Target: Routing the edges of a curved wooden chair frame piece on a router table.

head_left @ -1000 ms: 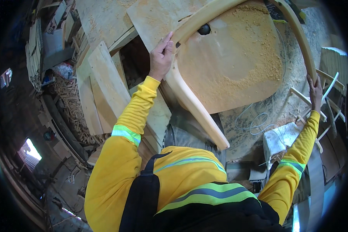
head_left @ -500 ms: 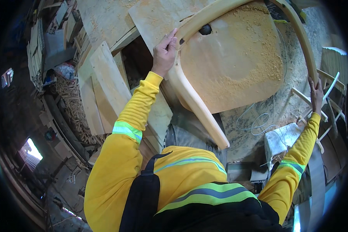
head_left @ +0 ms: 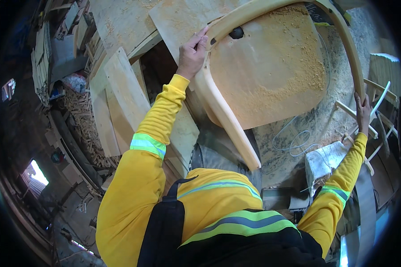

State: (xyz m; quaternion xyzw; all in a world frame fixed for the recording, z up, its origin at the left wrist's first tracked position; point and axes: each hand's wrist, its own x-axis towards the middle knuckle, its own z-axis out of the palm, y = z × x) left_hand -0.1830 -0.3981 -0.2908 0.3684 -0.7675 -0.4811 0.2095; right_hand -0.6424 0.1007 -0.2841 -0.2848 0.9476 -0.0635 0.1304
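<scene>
A large curved, pale wooden frame [head_left: 227,113], like part of a chair, arches over a rounded wooden panel [head_left: 258,84] dusted with shavings. My left hand [head_left: 193,55] is closed round the frame's left side, near a dark spot at a joint. At the far right, my right hand [head_left: 363,113] grips the lower end of the frame's other arm; its fingers are partly hidden. The frame's free near end points toward my body. A dark round thing [head_left: 236,33] shows at the panel's far left part.
Loose boards [head_left: 124,84] lean at the left beside a scrap wood pile [head_left: 82,115]. Thin cable [head_left: 294,142] lies coiled on the dusty surface right of the panel. A whitish block [head_left: 323,160] and slim wooden bars [head_left: 370,129] stand near my right forearm.
The frame has shifted slightly, its near end moving a little left and away from me. My left hand has moved slightly up and right; both hands keep their hold.
</scene>
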